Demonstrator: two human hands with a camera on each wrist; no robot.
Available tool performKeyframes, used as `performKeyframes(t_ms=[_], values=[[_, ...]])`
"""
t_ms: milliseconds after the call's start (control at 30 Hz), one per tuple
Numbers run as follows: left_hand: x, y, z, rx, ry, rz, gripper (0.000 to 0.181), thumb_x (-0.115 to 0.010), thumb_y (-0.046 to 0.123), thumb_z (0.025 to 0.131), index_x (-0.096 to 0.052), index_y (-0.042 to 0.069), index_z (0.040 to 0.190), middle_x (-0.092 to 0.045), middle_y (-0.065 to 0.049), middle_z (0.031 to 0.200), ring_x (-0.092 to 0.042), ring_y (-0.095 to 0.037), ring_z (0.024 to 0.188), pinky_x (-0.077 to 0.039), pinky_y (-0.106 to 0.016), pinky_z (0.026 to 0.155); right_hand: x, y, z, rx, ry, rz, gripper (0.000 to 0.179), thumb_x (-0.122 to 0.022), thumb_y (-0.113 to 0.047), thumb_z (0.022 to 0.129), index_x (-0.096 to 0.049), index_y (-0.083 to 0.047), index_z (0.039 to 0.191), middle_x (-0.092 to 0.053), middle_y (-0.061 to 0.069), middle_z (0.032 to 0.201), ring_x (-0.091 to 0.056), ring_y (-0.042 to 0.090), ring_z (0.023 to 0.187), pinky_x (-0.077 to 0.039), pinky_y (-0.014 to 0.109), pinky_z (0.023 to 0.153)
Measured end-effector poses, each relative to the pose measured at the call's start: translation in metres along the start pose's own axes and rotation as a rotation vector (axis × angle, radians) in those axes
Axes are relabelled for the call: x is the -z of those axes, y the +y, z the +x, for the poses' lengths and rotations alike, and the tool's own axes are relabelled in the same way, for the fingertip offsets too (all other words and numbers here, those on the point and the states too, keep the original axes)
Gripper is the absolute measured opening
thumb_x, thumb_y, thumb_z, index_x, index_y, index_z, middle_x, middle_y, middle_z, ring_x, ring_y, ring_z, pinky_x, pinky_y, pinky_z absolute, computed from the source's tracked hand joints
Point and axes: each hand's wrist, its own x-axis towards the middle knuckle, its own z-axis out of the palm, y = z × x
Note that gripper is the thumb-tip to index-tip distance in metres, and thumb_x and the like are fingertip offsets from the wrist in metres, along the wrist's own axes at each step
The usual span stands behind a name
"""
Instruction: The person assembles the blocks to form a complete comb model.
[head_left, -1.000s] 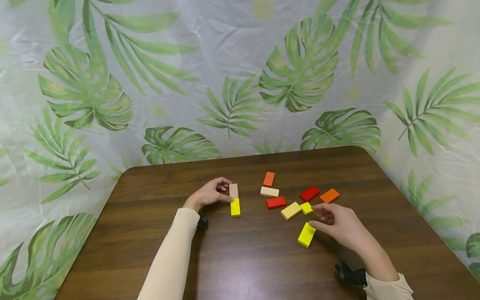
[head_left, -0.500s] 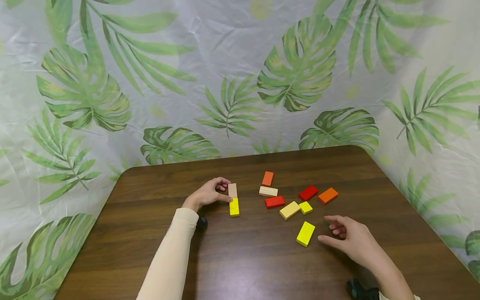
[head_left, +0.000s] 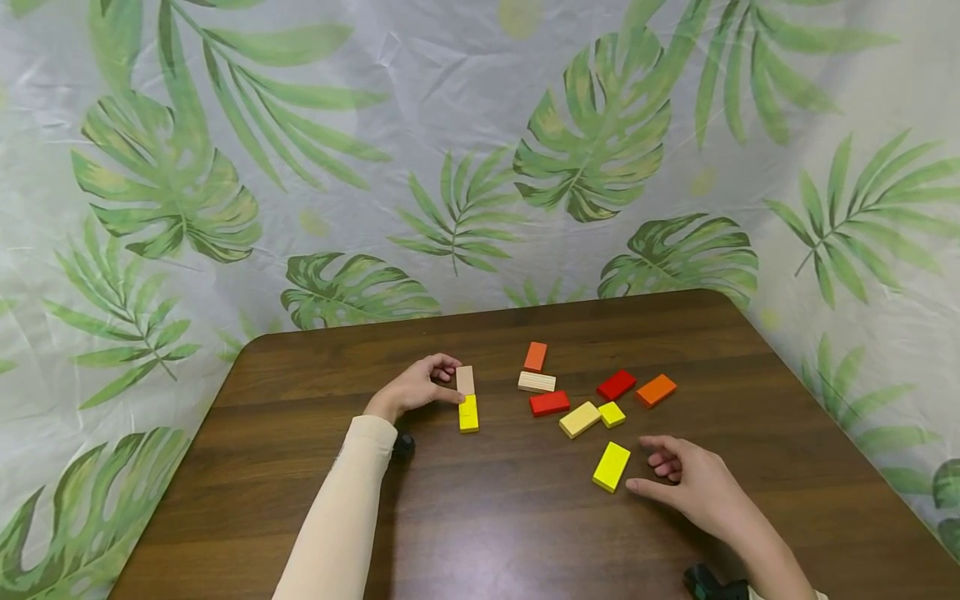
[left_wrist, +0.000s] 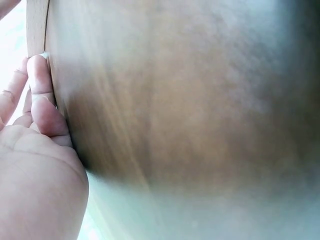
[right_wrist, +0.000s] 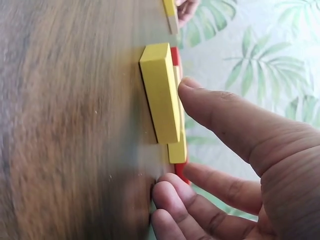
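Note:
In the head view, my left hand is at a pale wooden block that lines up end to end with a yellow block. Its index finger reaches the pale block's far end and the thumb its near end, over the seam. The left wrist view shows the other fingers curled low by the table. My right hand holds nothing. Its thumb and fingers are parted just right of a larger yellow block, which the right wrist view shows up close, lying flat on the table.
Several more blocks lie on the brown table: a small yellow one, a light yellow one, red ones, orange ones and a striped wooden one. A leaf-patterned cloth hangs behind.
My right hand has drawn back from the small yellow block toward the lower right, then shifted slightly left beside the larger yellow block. The left hand has stayed in place.

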Motion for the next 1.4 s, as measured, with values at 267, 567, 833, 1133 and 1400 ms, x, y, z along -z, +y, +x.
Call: performKeyframes(t_ms=[267,567,833,1133,1400], values=[[0.000,0.002,-0.001,-0.006,-0.002,-0.002,0.062,-0.088,0.014,0.089,-0.059,0.004,0.143,-0.060,-0.014,0.128,-0.055,-0.027,0.118,-0.044,-0.041,0.108,-0.005,-0.005,0.002,0.007,0.004,0.009,0.073,-0.092,-0.043,0.085,-0.067,0.000,0.138,-0.072,0.004,0.107,-0.063,0.014,0.092,-0.055,0.023,0.077],[0.000,0.002,-0.001,-0.006,-0.001,0.000,0.062,-0.088,0.015,0.089,-0.059,0.005,0.143,-0.060,-0.014,0.129,-0.056,-0.027,0.119,-0.045,-0.042,0.110,-0.011,-0.009,0.004,0.002,0.006,0.009,0.075,-0.094,-0.044,0.082,-0.067,-0.001,0.137,-0.070,0.003,0.106,-0.060,0.014,0.091,-0.053,0.023,0.075],[0.000,0.001,0.000,-0.005,0.004,-0.003,0.061,-0.088,0.014,0.089,-0.060,0.005,0.142,-0.060,-0.014,0.130,-0.057,-0.027,0.119,-0.045,-0.043,0.111,-0.013,-0.012,0.005,-0.009,0.008,0.012,0.071,-0.095,-0.043,0.081,-0.069,-0.001,0.132,-0.069,0.003,0.106,-0.060,0.015,0.091,-0.053,0.023,0.076],[0.000,0.002,0.000,-0.004,0.006,-0.004,0.060,-0.088,0.014,0.089,-0.060,0.005,0.142,-0.061,-0.014,0.130,-0.057,-0.027,0.120,-0.045,-0.044,0.112,-0.014,-0.015,0.006,-0.007,0.010,-0.002,0.073,-0.096,-0.044,0.078,-0.069,-0.001,0.130,-0.069,0.003,0.107,-0.060,0.015,0.092,-0.053,0.024,0.077],[0.000,0.003,-0.001,-0.001,0.004,-0.003,0.060,-0.088,0.014,0.089,-0.060,0.005,0.142,-0.061,-0.014,0.130,-0.057,-0.028,0.119,-0.046,-0.044,0.111,-0.017,-0.016,0.006,0.016,0.027,-0.033,0.071,-0.097,-0.044,0.077,-0.069,-0.001,0.125,-0.067,0.002,0.105,-0.060,0.014,0.093,-0.053,0.025,0.078]])
